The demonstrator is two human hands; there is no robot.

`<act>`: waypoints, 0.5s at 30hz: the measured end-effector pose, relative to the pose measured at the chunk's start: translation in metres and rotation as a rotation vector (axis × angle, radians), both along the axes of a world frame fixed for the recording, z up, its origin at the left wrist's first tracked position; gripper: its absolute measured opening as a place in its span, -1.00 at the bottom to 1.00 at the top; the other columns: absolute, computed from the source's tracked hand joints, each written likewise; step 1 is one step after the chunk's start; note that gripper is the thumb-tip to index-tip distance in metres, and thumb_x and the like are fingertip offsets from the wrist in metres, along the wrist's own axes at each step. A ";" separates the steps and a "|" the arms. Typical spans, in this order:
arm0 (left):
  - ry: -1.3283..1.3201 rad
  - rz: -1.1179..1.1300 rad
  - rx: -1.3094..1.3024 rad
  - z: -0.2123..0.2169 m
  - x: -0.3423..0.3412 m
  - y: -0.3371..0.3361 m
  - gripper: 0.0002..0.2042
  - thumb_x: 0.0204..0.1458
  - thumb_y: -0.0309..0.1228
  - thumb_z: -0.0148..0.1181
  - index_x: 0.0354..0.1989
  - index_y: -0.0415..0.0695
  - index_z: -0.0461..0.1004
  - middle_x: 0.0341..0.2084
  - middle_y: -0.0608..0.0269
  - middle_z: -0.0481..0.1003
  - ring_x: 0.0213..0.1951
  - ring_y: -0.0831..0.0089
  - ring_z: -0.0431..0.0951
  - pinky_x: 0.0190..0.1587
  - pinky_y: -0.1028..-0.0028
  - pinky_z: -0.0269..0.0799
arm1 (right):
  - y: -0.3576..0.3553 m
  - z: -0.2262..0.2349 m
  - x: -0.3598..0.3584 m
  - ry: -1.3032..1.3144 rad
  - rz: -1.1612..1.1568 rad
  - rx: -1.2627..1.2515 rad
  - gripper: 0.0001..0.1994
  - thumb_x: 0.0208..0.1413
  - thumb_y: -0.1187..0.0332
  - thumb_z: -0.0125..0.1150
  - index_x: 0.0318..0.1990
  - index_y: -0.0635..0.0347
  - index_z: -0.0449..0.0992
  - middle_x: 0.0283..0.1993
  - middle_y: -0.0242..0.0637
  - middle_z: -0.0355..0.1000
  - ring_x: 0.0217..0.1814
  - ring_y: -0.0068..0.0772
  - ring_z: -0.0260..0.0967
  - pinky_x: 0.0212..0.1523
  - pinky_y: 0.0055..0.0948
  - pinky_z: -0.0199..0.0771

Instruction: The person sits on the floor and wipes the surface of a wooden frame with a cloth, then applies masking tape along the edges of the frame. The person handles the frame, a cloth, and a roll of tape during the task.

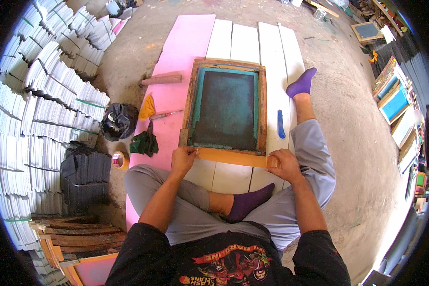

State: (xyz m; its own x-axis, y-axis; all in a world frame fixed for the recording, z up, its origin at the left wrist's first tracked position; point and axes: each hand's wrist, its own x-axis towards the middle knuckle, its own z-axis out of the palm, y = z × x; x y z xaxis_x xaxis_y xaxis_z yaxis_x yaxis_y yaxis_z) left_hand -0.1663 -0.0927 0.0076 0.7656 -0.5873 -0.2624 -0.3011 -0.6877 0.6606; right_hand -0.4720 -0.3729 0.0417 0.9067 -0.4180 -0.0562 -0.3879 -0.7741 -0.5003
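A screen-printing frame point(262, 109) with a wooden border and a dark teal mesh lies flat in front of me. Along its near edge a strip of tan packing tape point(231, 158) is stretched taut between my hands. My left hand point(181, 160) pinches the strip's left end by the frame's near left corner. At the near right corner, my right hand point(286, 165) is closed on the other end, where a brown bit of tape shows at the fingers. A short brown piece point(183, 137) sits at the frame's lower left side.
White and pink boards point(188, 43) lie beneath the frame. To the left are a wooden-handled tool point(164, 79), a screwdriver point(166, 114), a green cloth point(144, 143), a black bag point(119, 121) and a tape roll point(120, 160). A blue tool point(281, 124) lies right; paper stacks point(47, 152) stand far left.
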 end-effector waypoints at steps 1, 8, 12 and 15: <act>-0.001 -0.007 0.001 0.001 0.000 0.001 -0.78 0.02 -0.32 0.39 -0.22 -0.18 0.69 -0.41 -0.05 0.64 -0.37 0.14 0.68 -0.28 0.27 0.51 | 0.000 -0.001 -0.001 -0.003 -0.001 0.004 -0.49 -0.28 0.12 0.59 -0.13 0.09 0.56 -0.21 -0.15 0.47 -0.07 0.04 0.42 -0.02 -0.05 0.46; -0.032 0.060 -0.031 -0.022 0.009 0.023 -0.77 -0.01 -0.36 0.42 -0.21 -0.21 0.69 -0.44 -0.03 0.65 -0.38 0.13 0.69 -0.27 0.30 0.53 | -0.007 -0.016 0.011 0.002 0.055 -0.112 -0.49 -0.29 0.19 0.58 -0.10 0.12 0.58 -0.23 -0.21 0.48 -0.07 -0.06 0.42 -0.02 -0.11 0.45; 0.061 0.069 0.003 0.003 0.008 0.002 -0.76 -0.01 -0.35 0.42 -0.23 -0.24 0.69 -0.42 -0.05 0.66 -0.37 0.17 0.70 -0.25 0.31 0.55 | -0.010 -0.006 0.003 0.116 0.042 -0.178 -0.43 -0.23 0.12 0.55 0.01 0.06 0.54 -0.17 -0.22 0.44 -0.01 -0.07 0.38 0.04 -0.07 0.42; 0.029 0.060 0.034 0.002 0.014 0.003 -0.75 -0.02 -0.34 0.42 -0.24 -0.26 0.69 -0.43 -0.07 0.65 -0.37 0.18 0.70 -0.25 0.30 0.55 | -0.008 -0.001 0.008 0.116 0.024 -0.141 -0.40 -0.19 0.08 0.54 0.05 0.06 0.53 -0.11 -0.23 0.44 0.01 -0.08 0.36 0.06 -0.10 0.41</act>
State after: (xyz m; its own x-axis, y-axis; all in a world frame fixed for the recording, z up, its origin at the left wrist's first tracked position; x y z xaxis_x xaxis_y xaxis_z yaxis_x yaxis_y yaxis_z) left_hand -0.1520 -0.0901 0.0096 0.7908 -0.5313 -0.3039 -0.2401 -0.7260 0.6444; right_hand -0.4645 -0.3804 0.0406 0.9074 -0.4075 -0.1031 -0.4172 -0.8433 -0.3389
